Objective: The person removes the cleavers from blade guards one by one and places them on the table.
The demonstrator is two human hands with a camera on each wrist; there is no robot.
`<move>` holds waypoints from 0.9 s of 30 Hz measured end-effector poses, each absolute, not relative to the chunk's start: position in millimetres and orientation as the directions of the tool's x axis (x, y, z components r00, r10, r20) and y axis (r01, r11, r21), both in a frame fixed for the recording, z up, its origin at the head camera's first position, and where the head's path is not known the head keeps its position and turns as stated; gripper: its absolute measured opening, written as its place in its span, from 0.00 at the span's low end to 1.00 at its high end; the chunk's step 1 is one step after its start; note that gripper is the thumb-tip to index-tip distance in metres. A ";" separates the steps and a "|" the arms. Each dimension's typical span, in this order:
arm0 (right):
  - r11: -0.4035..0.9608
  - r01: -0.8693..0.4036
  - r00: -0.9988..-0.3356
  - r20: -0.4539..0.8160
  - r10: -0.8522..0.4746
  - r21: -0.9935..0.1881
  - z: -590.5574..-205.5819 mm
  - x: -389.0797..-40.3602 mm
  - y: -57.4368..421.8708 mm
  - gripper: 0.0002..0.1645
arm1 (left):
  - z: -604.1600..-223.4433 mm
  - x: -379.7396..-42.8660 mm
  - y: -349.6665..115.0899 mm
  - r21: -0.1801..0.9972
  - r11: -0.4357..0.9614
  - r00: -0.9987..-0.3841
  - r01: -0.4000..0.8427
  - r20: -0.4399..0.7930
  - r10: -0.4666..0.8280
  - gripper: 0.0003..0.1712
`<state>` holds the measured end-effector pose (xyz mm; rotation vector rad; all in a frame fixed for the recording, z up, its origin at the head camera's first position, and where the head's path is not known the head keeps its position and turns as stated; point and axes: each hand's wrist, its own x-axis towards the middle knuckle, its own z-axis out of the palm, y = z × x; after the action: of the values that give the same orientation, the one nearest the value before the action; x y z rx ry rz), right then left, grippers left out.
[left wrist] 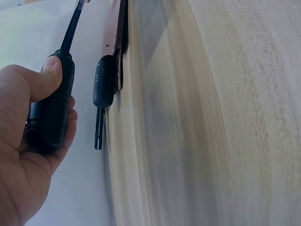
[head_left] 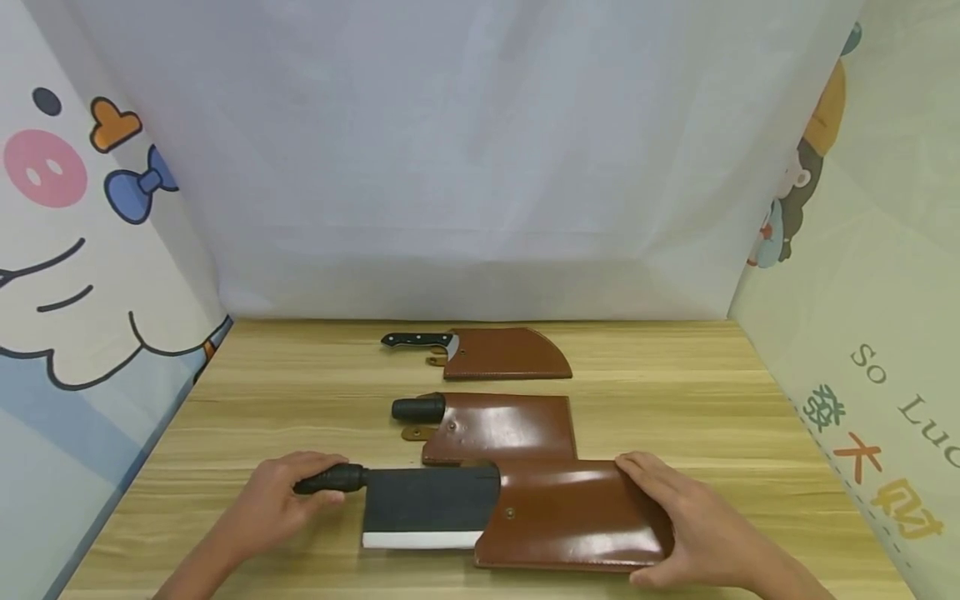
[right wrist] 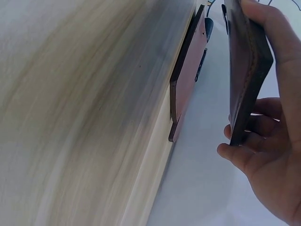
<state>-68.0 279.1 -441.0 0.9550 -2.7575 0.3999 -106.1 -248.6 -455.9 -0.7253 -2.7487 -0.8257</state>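
My left hand (head_left: 288, 496) grips the black handle (left wrist: 52, 101) of a cleaver (head_left: 431, 500) with a dark blade and a bright edge. The blade's right part is hidden inside a brown leather sheath (head_left: 577, 512). At the sheath's closed right end, my right hand (head_left: 697, 525) holds it, thumb along the lower corner and fingers at the upper edge. In the right wrist view, the fingers curl round the stitched end of the sheath (right wrist: 247, 75). Both wrist views show the cleaver and its sheath raised off the table.
Behind lies a second sheathed cleaver (head_left: 510, 425) with a short black handle, partly overlapped by the front sheath. Farther back is a third knife in a rounded brown sheath (head_left: 510, 354), its riveted handle to the left. The wooden table (head_left: 285, 375) meets a white backdrop (head_left: 480, 167).
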 end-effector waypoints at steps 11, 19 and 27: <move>0.758 -0.628 -0.770 0.285 -0.571 -0.177 -441.3 -67.1 290.7 0.77 | -451.5 -101.5 -255.7 0.493 0.729 -0.880 0.475 0.282 0.382 0.23; 0.765 -0.623 -0.771 0.292 -0.566 -0.162 -438.1 -65.9 297.8 0.77 | -453.3 -101.7 -264.7 0.499 0.717 -0.874 0.486 0.292 0.389 0.23; 0.768 -0.614 -0.783 0.267 -0.562 -0.183 -437.1 -61.9 305.4 0.75 | -454.6 -100.5 -275.5 0.475 0.723 -0.864 0.502 0.301 0.402 0.22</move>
<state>-61.9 305.4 -437.1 0.9296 -2.7660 0.3883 -100.5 -275.5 -454.6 -0.7283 -2.7490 -0.8349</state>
